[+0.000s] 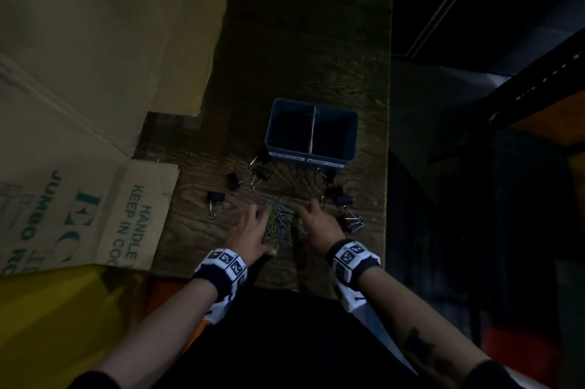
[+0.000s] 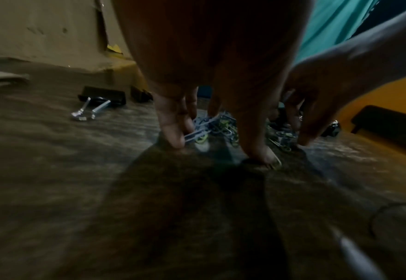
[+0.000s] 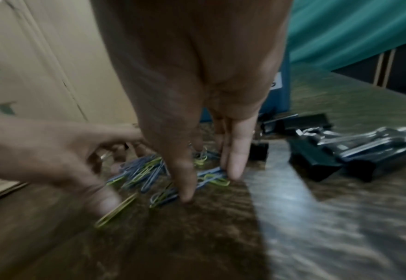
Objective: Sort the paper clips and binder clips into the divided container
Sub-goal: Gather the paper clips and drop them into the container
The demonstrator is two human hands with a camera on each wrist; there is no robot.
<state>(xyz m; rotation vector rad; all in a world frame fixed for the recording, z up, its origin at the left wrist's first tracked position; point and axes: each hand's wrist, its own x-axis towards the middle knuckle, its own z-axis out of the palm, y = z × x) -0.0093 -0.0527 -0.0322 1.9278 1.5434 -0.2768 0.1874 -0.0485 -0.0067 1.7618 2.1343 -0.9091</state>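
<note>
A blue divided container (image 1: pixel 311 132) with two labelled compartments stands on the wooden table (image 1: pixel 300 40). In front of it lies a pile of blue and yellow-green paper clips (image 1: pixel 280 221). Black binder clips lie scattered to the left (image 1: pixel 216 197) and to the right (image 1: pixel 343 198) of the pile. My left hand (image 1: pixel 253 227) and right hand (image 1: pixel 316 224) flank the pile, fingers straight and pointing down onto the table. The left thumb presses on a yellow clip (image 3: pixel 117 210). The right fingertips (image 3: pixel 233 174) touch clips at the pile's edge (image 3: pixel 211 178). Neither hand holds anything.
Cardboard boxes (image 1: pixel 79 103) stand along the table's left side, one flap (image 1: pixel 139 214) lying on the table. The table's right edge (image 1: pixel 387 135) drops into darkness beside a shelf (image 1: pixel 538 88). A cluster of binder clips (image 3: pixel 353 155) lies right of my right hand.
</note>
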